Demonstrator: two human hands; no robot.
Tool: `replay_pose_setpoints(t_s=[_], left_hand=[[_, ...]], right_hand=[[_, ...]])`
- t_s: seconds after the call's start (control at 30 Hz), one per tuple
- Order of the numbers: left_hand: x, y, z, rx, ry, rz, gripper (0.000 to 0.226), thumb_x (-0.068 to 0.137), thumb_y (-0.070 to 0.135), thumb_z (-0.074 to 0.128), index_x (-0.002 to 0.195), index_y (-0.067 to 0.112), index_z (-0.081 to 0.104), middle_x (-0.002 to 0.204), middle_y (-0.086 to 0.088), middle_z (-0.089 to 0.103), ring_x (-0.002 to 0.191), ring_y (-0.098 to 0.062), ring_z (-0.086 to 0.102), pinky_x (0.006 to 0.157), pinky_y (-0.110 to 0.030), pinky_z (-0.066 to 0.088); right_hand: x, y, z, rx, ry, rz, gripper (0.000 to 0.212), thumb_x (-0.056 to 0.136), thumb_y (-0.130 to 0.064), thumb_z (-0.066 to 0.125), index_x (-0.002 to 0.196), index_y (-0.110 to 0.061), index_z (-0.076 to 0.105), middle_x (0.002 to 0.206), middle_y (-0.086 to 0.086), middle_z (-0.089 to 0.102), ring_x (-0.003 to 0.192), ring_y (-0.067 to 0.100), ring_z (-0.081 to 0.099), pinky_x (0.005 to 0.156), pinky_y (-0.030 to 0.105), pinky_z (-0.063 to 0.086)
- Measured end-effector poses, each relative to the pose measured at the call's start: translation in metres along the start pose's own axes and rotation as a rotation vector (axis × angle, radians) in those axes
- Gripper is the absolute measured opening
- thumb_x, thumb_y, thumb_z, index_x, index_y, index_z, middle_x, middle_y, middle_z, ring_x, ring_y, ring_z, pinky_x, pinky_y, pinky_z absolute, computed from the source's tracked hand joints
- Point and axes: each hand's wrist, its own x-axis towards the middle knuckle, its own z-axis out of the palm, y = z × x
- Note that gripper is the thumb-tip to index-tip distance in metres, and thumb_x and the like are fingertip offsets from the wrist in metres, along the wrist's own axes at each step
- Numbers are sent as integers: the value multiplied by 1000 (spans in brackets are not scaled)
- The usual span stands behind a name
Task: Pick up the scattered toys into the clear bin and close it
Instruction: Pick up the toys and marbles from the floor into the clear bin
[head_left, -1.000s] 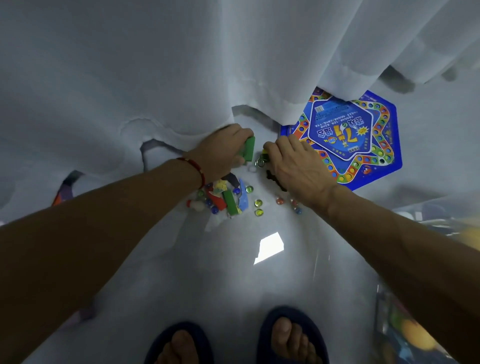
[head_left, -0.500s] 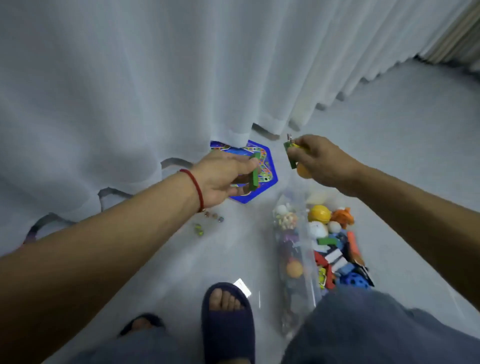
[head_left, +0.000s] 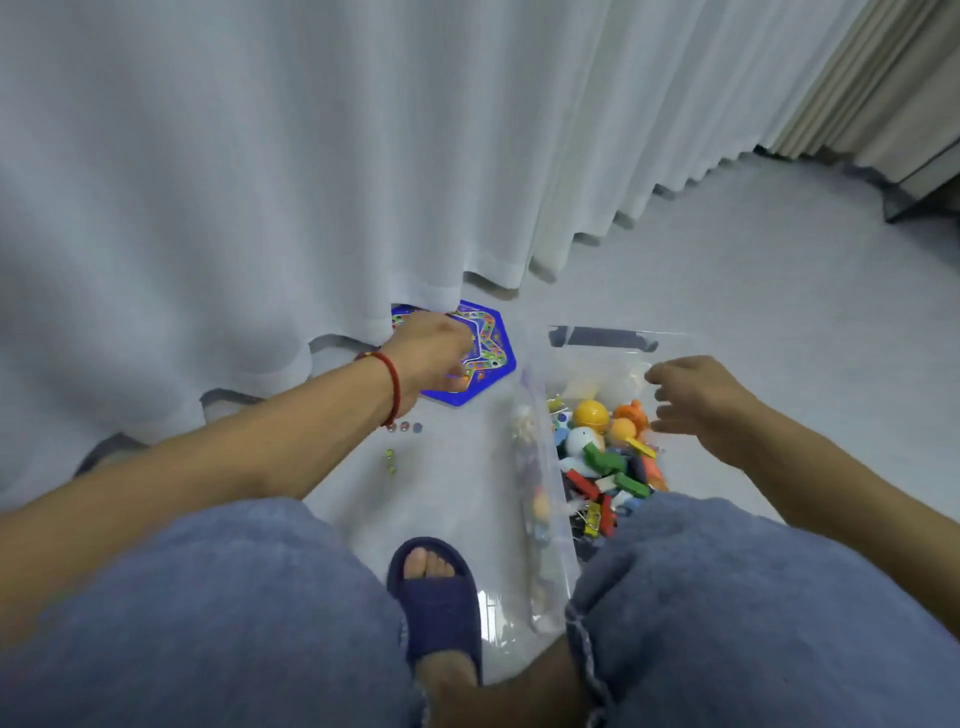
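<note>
Toys go in batch by batch: right hand (head_left: 698, 402) hangs empty over the clear bin (head_left: 602, 336), left hand (head_left: 431, 351), grasp unclear, nears the game board (head_left: 493, 358); marbles (head_left: 404, 427) likely next.

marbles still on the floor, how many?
5 visible: three marbles in a row just below the left wrist, two green marbles nearer the slipper. The left arm may hide more.

Head view—looking steeply down; floor (head_left: 727, 291) close.
</note>
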Motion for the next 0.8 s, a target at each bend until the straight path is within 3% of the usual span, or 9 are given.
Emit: replay_pose_setpoints(t_s=[0.13,0.23,0.33,0.47,0.57,0.63,0.7,0.8], left_hand=[[-9,-81,-79,124,305,-105,16,86,0,57,87,13,66,85,-16,62,66,-26,59,56,-30,54],[-25,-142,-116,222,392,-249,16,82,4,62,89,16,68,91,-13,67,77,-29,64,74,-41,60],[-34,-198,-133,342,394,-334,22,81,11,68,99,22,63,104,-8,65,89,-27,65,86,-43,57],[-27,-252,-147,525,394,-340,37,82,20,72,116,19,57,116,-7,59,102,-23,56,93,-33,49],[-4,-272,-153,622,382,-293,53,80,26,75,127,17,51,123,-10,52,104,-25,54,92,-31,45],[18,-283,-157,641,401,-260,65,78,30,77,134,18,45,129,-10,47,111,-25,51,95,-30,44],[40,-291,-160,669,434,-211,73,75,32,79,137,20,42,133,-9,44,117,-24,47,96,-30,43],[67,-295,-163,703,470,-130,65,73,30,77,129,20,47,126,-7,47,112,-20,46,90,-29,47]], right_hand=[[-27,-34,63,-111,-227,-334,19,96,-10,54,109,-9,67,99,14,69,84,24,68,79,43,61],[-29,-42,138,-219,-493,-369,13,95,-12,56,102,-12,67,93,10,68,79,22,69,68,38,61],[-11,-20,228,-476,-615,-315,20,94,-12,57,113,-13,61,105,11,62,86,27,70,70,42,63],[26,40,321,-818,-530,-238,49,93,-28,61,138,-19,43,134,12,46,108,34,62,89,46,57],[45,75,354,-875,-346,-339,59,92,-38,63,142,-23,36,137,9,42,111,33,58,87,46,56],[55,88,370,-757,-247,-477,52,94,-29,64,141,-18,43,133,10,46,107,32,58,86,44,55],[62,96,383,-617,-191,-606,30,94,-11,62,124,-8,59,122,13,56,100,30,59,87,42,54],[64,107,392,-478,-167,-666,13,96,-3,59,106,-5,67,106,14,64,92,27,59,86,43,53]])
